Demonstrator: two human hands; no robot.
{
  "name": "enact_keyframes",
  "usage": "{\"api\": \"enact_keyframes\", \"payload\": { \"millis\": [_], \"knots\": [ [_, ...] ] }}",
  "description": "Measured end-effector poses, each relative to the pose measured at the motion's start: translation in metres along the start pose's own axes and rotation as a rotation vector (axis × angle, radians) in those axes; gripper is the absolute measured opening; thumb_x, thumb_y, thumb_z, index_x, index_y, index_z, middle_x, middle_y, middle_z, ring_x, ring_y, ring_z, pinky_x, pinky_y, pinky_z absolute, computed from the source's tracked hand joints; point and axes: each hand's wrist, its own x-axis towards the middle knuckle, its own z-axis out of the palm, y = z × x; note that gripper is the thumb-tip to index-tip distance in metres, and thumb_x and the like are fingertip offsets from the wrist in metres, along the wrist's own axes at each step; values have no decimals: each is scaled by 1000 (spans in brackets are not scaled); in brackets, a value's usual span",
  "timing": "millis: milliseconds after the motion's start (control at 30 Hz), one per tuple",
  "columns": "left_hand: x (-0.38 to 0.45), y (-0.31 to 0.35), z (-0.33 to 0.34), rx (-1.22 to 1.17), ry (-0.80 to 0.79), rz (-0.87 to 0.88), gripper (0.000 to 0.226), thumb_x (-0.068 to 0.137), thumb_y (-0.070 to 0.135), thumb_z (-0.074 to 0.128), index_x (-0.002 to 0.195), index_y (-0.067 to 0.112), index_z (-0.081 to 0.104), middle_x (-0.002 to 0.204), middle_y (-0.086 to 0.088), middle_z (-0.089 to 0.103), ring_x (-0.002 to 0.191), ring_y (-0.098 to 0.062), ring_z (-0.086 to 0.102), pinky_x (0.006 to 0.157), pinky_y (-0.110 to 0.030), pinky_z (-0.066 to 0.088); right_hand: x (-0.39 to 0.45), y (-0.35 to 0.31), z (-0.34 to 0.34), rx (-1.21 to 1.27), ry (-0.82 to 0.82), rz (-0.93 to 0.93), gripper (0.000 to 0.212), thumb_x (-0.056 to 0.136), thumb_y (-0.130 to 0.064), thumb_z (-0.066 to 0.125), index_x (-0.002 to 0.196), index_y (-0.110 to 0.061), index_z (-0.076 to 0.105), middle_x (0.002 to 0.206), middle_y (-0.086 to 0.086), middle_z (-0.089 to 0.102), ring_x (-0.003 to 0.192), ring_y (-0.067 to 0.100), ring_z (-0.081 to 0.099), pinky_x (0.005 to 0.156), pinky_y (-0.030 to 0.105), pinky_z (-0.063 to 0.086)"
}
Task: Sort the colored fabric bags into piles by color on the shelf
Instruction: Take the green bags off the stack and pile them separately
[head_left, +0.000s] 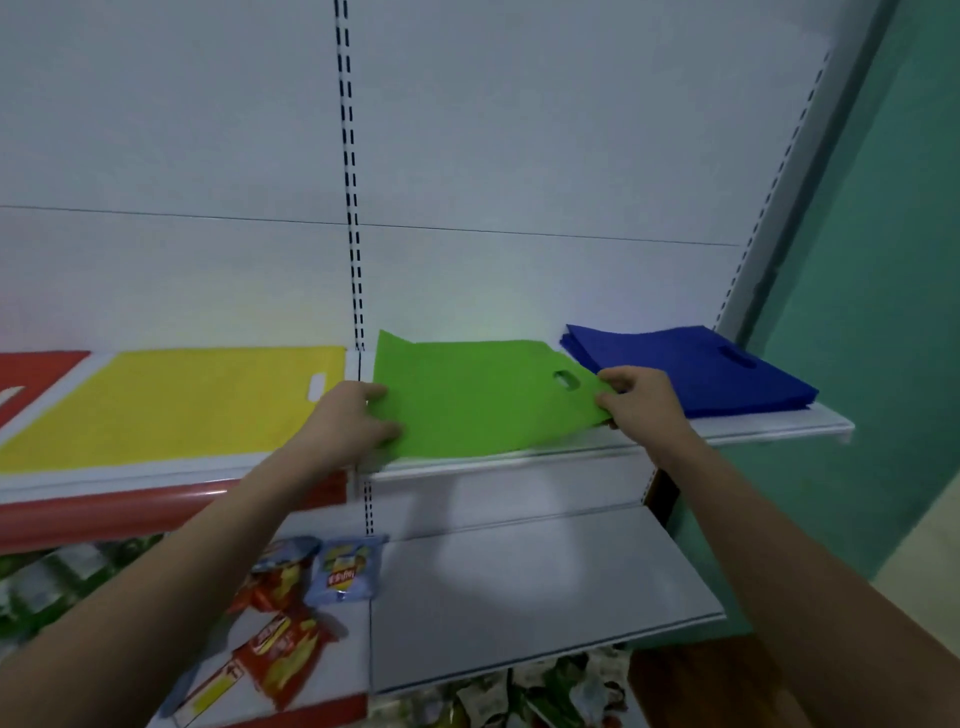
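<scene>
Both hands on the flat bright-green fabric bag with a die-cut handle slot, which lies on the white metal shelf. Left hand holds its left edge: thumb on top, fingers curled under the near-left corner, clamped on the fabric. Right hand pinches the right edge just past the handle slot, fingers bent onto the cloth, thumb side lower at the edge. Bag's far-left corner is kinked up against the white back panel; near edge sits at the shelf lip. Right of the right-hand fingers, touching or just beside them: stack of dark-blue fabric bags, several layers, edges roughly squared, handle slot toward the right. Left of the left-hand fingers: flat yellow fabric bag, its white-looking handle slot just beside the left hand; whether it's one bag or a pile, can't tell. Further left, a red fabric bag, cut off by frame edge. Below the hands, on the lower grey shelf: red snack packets and a blue snack packet, under the left forearm. Motion blur on the lower area.
</scene>
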Motion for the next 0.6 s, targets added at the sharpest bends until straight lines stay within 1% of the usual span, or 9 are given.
{"api": "enact_keyframes", "payload": {
  "millis": [33, 67, 100, 200, 333, 400, 467, 533, 600],
  "knots": [
    [7, 1, 0, 39, -4, -3, 66, 83, 15, 77, 141, 1, 49, 141, -18, 53, 119, -28, 57, 102, -32, 44, 7, 0, 1, -55, -2, -16, 38, 85, 0, 66, 122, -3, 65, 118, 13, 66, 98, 23, 64, 83, 35, 55],
    [12, 3, 0, 65, -7, -11, 66, 83, 18, 76, 141, 1, 49, 142, -18, 52, 125, -29, 53, 105, -31, 41, 14, -2, 1, -108, -8, -30, 38, 85, -1, 66, 122, -2, 65, 119, 13, 66, 104, 24, 63, 89, 35, 53],
    [20, 3, 2, 86, -10, -22, 65, 83, 20, 76, 141, 2, 50, 142, -17, 52, 128, -29, 51, 105, -31, 39, 23, -3, 2, -156, -25, -49, 38, 85, -3, 66, 123, -2, 64, 118, 13, 66, 107, 25, 62, 90, 33, 50],
    [39, -2, 7, 171, -28, -42, 67, 83, 28, 76, 141, 6, 50, 141, -16, 53, 129, -31, 48, 106, -34, 40, 45, -5, 4, -334, -132, -92, 39, 85, -10, 70, 123, -4, 65, 117, 13, 66, 108, 23, 61, 87, 27, 46],
    [53, -6, 9, 318, -85, -53, 67, 83, 41, 74, 140, 12, 52, 142, -16, 50, 131, -34, 42, 107, -35, 39, 69, -3, 7, -521, -249, -129, 38, 83, -15, 74, 119, -5, 67, 113, 11, 67, 94, 17, 58, 79, 25, 43],
    [54, -5, 7, 370, -100, -47, 65, 83, 47, 72, 138, 16, 55, 143, -16, 45, 132, -35, 38, 108, -34, 35, 74, -2, 10, -596, -306, -112, 35, 82, -16, 74, 114, -1, 69, 110, 15, 68, 90, 20, 61, 74, 28, 46],
    [56, -1, 4, 441, -113, -44, 61, 84, 52, 68, 135, 21, 57, 143, -13, 40, 132, -34, 33, 108, -34, 30, 78, -2, 12, -691, -361, -131, 35, 83, -17, 72, 110, 4, 69, 108, 23, 67, 88, 28, 64, 74, 35, 50],
    [58, 1, 2, 453, -124, -49, 58, 85, 55, 66, 132, 21, 61, 146, -10, 37, 134, -33, 30, 110, -35, 27, 85, -7, 11, -739, -347, -205, 32, 84, -17, 68, 109, 3, 69, 106, 21, 67, 95, 29, 63, 81, 38, 52],
    [58, 4, 3, 409, -125, -62, 54, 88, 53, 63, 129, 19, 63, 147, -8, 41, 134, -33, 33, 109, -35, 27, 92, -17, 11, -701, -298, -285, 24, 86, -18, 67, 104, -3, 71, 106, 12, 68, 95, 24, 61, 81, 33, 50]
  ]
}}
